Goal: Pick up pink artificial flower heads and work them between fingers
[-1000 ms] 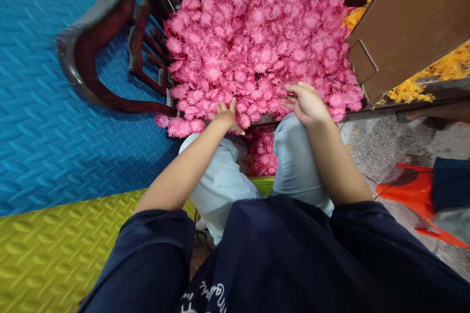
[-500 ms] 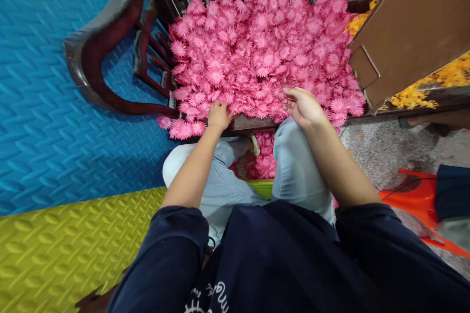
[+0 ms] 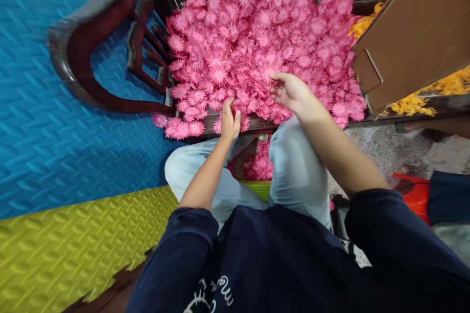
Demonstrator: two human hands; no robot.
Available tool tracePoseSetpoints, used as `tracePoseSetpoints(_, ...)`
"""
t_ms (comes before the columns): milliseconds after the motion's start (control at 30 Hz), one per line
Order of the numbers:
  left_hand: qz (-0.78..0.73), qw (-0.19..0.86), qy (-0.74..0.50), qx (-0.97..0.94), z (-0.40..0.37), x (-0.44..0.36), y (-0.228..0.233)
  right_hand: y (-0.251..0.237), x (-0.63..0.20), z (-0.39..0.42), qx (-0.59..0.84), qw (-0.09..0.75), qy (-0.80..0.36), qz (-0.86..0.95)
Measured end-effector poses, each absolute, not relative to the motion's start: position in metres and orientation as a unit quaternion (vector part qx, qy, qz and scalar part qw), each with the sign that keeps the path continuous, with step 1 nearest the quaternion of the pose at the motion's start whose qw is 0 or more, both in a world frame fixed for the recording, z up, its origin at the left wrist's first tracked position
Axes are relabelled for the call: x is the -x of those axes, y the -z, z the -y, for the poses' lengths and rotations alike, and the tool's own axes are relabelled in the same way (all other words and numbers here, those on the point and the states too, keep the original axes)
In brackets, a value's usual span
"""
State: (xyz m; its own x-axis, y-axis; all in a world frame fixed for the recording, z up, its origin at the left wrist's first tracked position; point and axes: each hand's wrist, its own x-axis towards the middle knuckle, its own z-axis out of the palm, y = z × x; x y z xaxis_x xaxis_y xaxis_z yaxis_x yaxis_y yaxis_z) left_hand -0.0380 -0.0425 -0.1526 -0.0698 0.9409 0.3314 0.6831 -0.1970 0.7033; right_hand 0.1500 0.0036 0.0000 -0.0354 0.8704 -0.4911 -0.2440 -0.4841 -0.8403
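Left hand (image 3: pixel 229 122) at near edge of pink flowers (image 3: pixel 257 44), fingers curled, pinching one bloom at the heap's rim. Right hand (image 3: pixel 290 93) just right and further in, half open, fingertips among blooms, nothing clearly held. Beyond right hand, brown box (image 3: pixel 414 24); past it, yellow flowers (image 3: pixel 414 102). Left of left hand, chair (image 3: pixel 91 58).
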Motion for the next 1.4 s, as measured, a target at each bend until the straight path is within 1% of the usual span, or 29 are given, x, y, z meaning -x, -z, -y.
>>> tracePoseSetpoints(67, -0.628, 0.145, -0.480, -0.596, 0.041, 0.034, 0.154, 0.005, -0.145, -0.016, 0.570, 0.399, -0.651, 0.302)
tracePoseSetpoints(100, -0.643, 0.144, -0.489, -0.571, 0.040, 0.033, 0.155, 0.008, -0.142, -0.020, 0.577, 0.387, -0.645, 0.317)
tracePoseSetpoints(167, -0.679, 0.153, -0.463, -0.550, 0.036, 0.031, 0.153, 0.015, -0.136, -0.026, 0.585, 0.366, -0.636, 0.346)
tracePoseSetpoints(233, -0.714, 0.148, -0.414, -0.544, 0.032, 0.030, 0.151, 0.021, -0.130, -0.028, 0.568, 0.338, -0.651, 0.371)
tracePoseSetpoints(333, -0.745, 0.123, -0.367, -0.544, 0.030, 0.026, 0.147, 0.026, -0.118, -0.027, 0.498, 0.289, -0.704, 0.416)
tracePoseSetpoints(433, -0.764, 0.101, -0.347, -0.534, 0.031, 0.022, 0.142, 0.031, -0.109, -0.029, 0.451, 0.248, -0.718, 0.469)
tracePoseSetpoints(500, -0.781, 0.085, -0.341, -0.516, 0.033, 0.020, 0.139, 0.038, -0.105, -0.034, 0.439, 0.222, -0.730, 0.474)
tracePoseSetpoints(600, -0.801, 0.078, -0.325, -0.496, 0.034, 0.020, 0.137, 0.054, -0.101, -0.046, 0.428, 0.199, -0.768, 0.433)
tracePoseSetpoints(633, -0.806, 0.076, -0.320, -0.493, 0.034, 0.021, 0.137, 0.060, -0.100, -0.050, 0.430, 0.210, -0.769, 0.423)
tracePoseSetpoints(700, -0.812, 0.068, -0.313, -0.488, 0.034, 0.022, 0.138, 0.074, -0.100, -0.059, 0.446, 0.278, -0.741, 0.418)
tracePoseSetpoints(767, -0.815, 0.062, -0.310, -0.485, 0.033, 0.024, 0.139, 0.089, -0.100, -0.065, 0.472, 0.370, -0.678, 0.426)
tracePoseSetpoints(833, -0.815, 0.063, -0.306, -0.488, 0.033, 0.025, 0.140, 0.102, -0.099, -0.069, 0.495, 0.443, -0.595, 0.453)
tracePoseSetpoints(900, -0.815, 0.061, -0.302, -0.490, 0.032, 0.026, 0.140, 0.114, -0.097, -0.067, 0.491, 0.484, -0.556, 0.464)
tracePoseSetpoints(933, -0.816, 0.058, -0.301, -0.491, 0.032, 0.026, 0.140, 0.119, -0.096, -0.065, 0.475, 0.495, -0.557, 0.468)
tracePoseSetpoints(1033, -0.821, 0.047, -0.298, -0.485, 0.033, 0.026, 0.139, 0.130, -0.092, -0.054, 0.421, 0.505, -0.574, 0.489)
tracePoseSetpoints(1100, -0.823, 0.043, -0.301, -0.480, 0.034, 0.025, 0.139, 0.135, -0.092, -0.045, 0.412, 0.485, -0.563, 0.528)
tracePoseSetpoints(1200, -0.826, 0.030, -0.321, -0.463, 0.035, 0.025, 0.140, 0.139, -0.094, -0.038, 0.426, 0.446, -0.509, 0.601)
tracePoseSetpoints(1300, -0.822, 0.022, -0.344, -0.453, 0.037, 0.025, 0.143, 0.138, -0.096, -0.036, 0.426, 0.445, -0.466, 0.635)
tracePoseSetpoints(1400, -0.809, 0.039, -0.373, -0.452, 0.038, 0.026, 0.144, 0.132, -0.097, -0.038, 0.404, 0.439, -0.501, 0.626)
